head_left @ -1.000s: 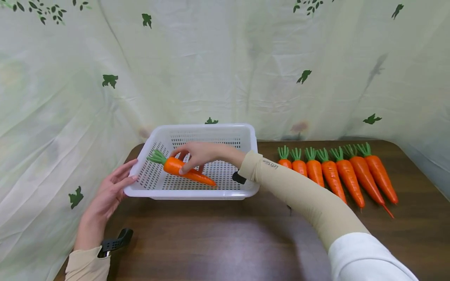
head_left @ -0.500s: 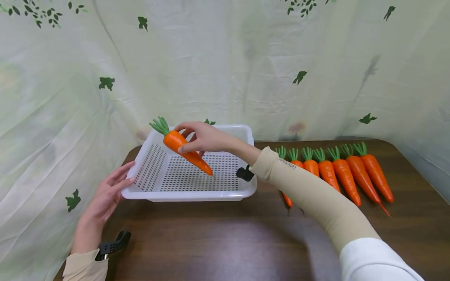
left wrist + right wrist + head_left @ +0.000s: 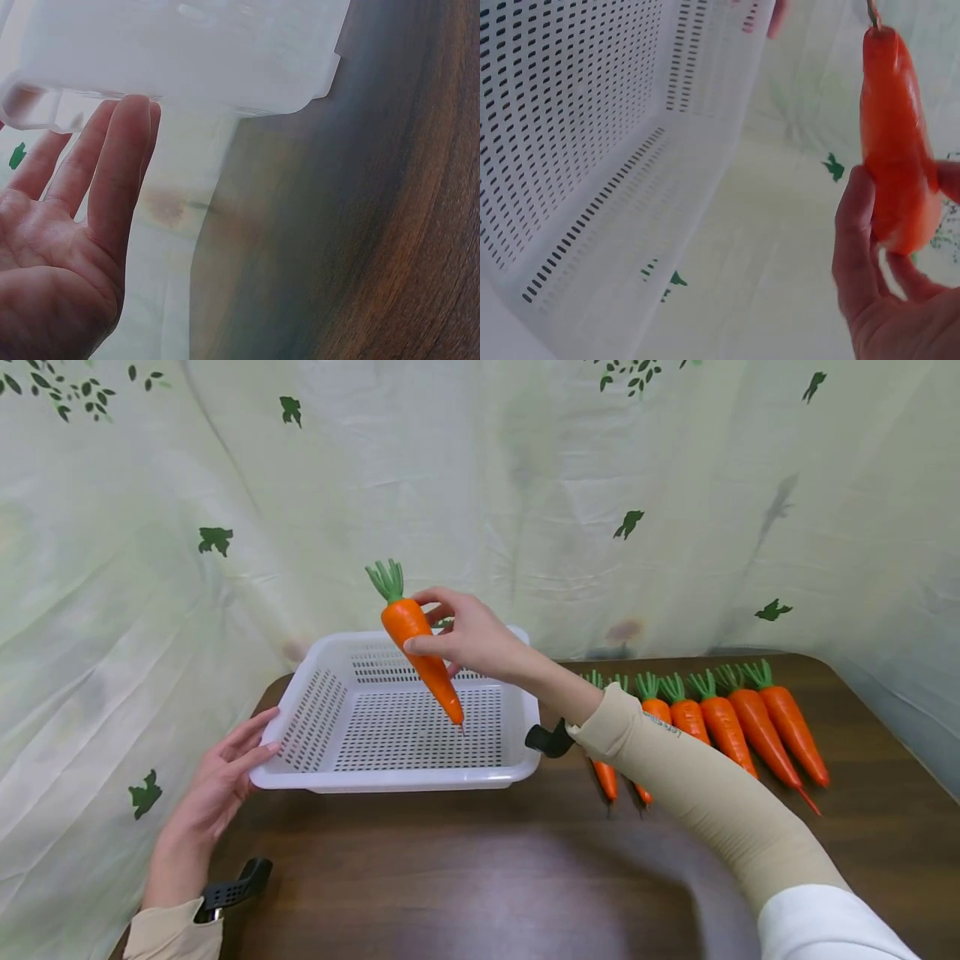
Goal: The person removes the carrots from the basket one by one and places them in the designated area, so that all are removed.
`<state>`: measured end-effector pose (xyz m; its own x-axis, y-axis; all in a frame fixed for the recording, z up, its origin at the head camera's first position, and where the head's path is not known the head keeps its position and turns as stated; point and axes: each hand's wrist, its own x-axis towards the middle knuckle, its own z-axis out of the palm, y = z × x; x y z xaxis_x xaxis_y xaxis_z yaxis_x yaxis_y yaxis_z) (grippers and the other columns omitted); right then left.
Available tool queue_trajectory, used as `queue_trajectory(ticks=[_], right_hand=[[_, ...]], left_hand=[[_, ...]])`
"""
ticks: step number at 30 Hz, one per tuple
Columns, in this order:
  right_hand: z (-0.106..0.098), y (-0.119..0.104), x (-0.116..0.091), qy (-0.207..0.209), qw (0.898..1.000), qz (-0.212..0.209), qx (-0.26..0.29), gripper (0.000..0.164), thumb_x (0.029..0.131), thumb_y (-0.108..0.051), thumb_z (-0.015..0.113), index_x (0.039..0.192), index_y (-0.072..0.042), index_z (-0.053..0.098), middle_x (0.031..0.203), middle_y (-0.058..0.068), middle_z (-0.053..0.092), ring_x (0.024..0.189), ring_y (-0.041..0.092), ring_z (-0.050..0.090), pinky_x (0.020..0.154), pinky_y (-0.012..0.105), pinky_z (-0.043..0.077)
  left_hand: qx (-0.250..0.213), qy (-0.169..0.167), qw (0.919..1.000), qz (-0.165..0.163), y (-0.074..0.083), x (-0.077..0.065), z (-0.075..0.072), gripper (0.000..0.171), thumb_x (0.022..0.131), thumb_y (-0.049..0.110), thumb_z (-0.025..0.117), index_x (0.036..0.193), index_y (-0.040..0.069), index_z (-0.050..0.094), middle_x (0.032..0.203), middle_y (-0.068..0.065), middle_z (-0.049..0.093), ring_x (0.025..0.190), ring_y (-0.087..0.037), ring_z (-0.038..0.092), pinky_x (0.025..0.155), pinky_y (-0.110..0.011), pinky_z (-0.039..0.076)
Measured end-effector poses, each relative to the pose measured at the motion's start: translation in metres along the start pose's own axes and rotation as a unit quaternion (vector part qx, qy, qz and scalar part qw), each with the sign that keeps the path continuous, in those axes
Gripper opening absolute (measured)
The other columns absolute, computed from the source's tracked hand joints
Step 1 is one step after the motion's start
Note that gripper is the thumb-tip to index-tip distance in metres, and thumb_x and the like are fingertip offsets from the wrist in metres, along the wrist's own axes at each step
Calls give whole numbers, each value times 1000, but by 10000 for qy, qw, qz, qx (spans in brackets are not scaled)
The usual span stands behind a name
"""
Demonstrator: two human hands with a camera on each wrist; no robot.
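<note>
My right hand (image 3: 480,635) grips an orange carrot (image 3: 420,647) by its thick upper part, thumb on the near side. The carrot tilts over the white perforated basket (image 3: 397,781), green top up and left, thin tip pointing down. In the right wrist view the carrot (image 3: 896,142) sits between thumb and fingers, beside the basket wall (image 3: 697,187). At the basket's left end, my left hand (image 3: 225,781) touches the rim with extended fingers. The left wrist view shows these straight fingers (image 3: 120,165) reaching up to the basket's outer side (image 3: 187,60).
Several carrots (image 3: 795,735) lie in a slanted row on the right of the dark wooden table (image 3: 450,877), green tops away from me. My right sleeve (image 3: 697,793) covers part of them. A pale curtain (image 3: 450,468) with green prints hangs behind the table.
My right hand has lifted the carrot up out of the basket and a little to the right, tipping it steeper. My left hand stays at the basket's left rim.
</note>
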<state>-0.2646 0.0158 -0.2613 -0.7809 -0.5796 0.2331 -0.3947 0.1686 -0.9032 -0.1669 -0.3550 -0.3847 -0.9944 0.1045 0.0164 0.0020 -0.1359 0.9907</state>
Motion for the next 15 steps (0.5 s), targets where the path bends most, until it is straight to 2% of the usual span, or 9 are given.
queue_trajectory(ticks=[5, 8, 12, 15], right_hand=[[-4, 0, -16, 232, 9997, 54, -14, 51, 89, -22, 73, 135, -15, 51, 111, 6, 59, 82, 25, 65, 61, 44, 59], [-7, 1, -25, 294, 9996, -19, -25, 51, 89, -22, 73, 135, -16, 51, 111, 5, 58, 82, 24, 65, 60, 43, 59], [-14, 4, -37, 316, 9994, -83, 68, 51, 90, -20, 73, 136, -17, 51, 113, 7, 57, 85, 26, 64, 62, 47, 59], [-20, 7, -47, 347, 9993, -82, 93, 53, 90, -18, 72, 137, -17, 49, 116, 8, 56, 88, 28, 62, 63, 49, 58]], left_hand=[[-150, -83, 9998, 33, 0, 0, -2, 53, 101, 1, 50, 150, 16, 40, 135, 4, 56, 110, -16, 65, 82, -41, 54], [-81, 10, 10000, -8, 0, -1, -2, 53, 101, 2, 51, 151, 17, 40, 135, 5, 55, 111, -15, 64, 83, -41, 54], [143, 194, 9997, -77, -1, -1, 0, 54, 101, 5, 52, 151, 20, 40, 136, 7, 55, 111, -15, 64, 83, -40, 55], [78, 143, 9999, -58, 0, -1, 0, 54, 101, 5, 52, 152, 19, 38, 136, 6, 54, 111, -16, 64, 83, -41, 54]])
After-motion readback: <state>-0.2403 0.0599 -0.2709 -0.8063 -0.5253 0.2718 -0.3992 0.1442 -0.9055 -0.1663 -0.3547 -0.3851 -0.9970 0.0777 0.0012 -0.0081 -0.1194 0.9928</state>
